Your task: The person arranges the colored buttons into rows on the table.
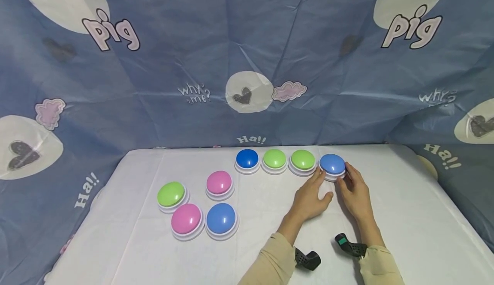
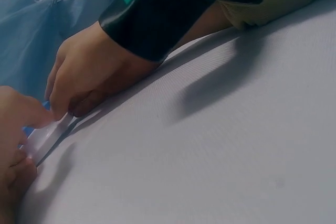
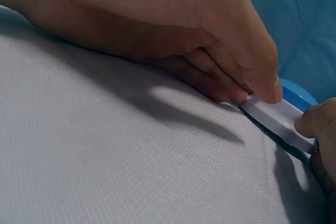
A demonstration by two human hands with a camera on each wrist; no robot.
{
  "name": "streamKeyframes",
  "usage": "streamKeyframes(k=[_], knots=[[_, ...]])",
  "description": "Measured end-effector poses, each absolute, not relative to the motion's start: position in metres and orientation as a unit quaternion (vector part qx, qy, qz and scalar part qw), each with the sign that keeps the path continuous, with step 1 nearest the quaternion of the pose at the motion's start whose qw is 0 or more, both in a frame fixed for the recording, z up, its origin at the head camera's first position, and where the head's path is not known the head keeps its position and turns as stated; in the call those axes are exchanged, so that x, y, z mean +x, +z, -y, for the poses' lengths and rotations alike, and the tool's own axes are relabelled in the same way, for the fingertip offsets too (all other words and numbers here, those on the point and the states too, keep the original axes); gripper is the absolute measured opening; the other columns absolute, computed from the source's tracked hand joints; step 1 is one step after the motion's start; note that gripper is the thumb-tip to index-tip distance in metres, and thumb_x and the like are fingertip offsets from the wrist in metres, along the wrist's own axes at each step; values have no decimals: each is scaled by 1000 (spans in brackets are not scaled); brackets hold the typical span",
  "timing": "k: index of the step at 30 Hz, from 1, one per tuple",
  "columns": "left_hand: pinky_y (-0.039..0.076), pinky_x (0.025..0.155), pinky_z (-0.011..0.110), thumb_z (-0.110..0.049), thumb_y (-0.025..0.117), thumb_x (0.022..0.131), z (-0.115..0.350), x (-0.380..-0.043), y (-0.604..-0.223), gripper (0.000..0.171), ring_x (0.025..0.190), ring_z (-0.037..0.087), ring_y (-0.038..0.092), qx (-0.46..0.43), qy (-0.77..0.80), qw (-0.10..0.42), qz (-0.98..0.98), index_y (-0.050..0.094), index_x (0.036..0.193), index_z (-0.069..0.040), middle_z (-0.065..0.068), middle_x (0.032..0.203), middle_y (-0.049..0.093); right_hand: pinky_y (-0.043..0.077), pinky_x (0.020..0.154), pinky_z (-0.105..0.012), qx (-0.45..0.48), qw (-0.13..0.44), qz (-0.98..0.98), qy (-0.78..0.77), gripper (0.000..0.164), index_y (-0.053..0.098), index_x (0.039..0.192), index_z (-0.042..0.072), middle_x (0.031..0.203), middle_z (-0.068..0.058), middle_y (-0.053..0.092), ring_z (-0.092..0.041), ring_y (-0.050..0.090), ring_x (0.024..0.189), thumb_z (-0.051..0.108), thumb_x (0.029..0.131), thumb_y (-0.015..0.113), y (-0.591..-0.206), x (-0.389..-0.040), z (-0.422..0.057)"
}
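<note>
Beige sleeves [image 1: 270,261] lie nearest, over the near right part of the white-covered desk [image 1: 135,250]. Beyond them, at the right end of the far row, sits a blue button [image 1: 332,163] on a white base, straight between the two hands. Left hand [image 1: 308,197]: fingers nearly straight, touching the base's left side, thumb spread away. Right hand [image 1: 356,194]: fingers curved round the right side, thumb by the near rim (how firmly, I cannot tell). Being round, the button offers no long axis; neither hand is clearly nearer. Just to its left, a green button [image 1: 302,160] leaves the left fingers little room.
</note>
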State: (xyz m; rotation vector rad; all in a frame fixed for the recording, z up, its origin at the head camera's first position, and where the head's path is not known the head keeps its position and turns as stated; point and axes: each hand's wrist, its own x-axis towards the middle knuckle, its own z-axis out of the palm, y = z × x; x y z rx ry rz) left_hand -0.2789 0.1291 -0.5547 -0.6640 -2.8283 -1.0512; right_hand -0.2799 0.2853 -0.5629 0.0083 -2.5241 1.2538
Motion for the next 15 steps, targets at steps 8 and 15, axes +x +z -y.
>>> streamKeyframes(k=[8, 15], knots=[[44, 103, 32, -36, 55, 90, -131, -277, -555, 62, 139, 17, 36, -210, -321, 15, 923, 37, 146, -17, 4, 155, 27, 37, 105, -54, -6, 127, 907, 402, 66, 18, 149, -2, 148, -30, 30, -48, 40, 129, 15, 95, 53, -561, -279, -281], [44, 103, 33, -36, 54, 90, -135, -277, -555, 60, 139, 19, 35, -209, -315, 30, 925, 39, 145, -18, 6, 155, 28, 33, 107, -56, -15, 124, 914, 386, 67, 17, 149, 0, 146, -30, 32, -47, 39, 130, 18, 95, 52, -560, -282, -282]])
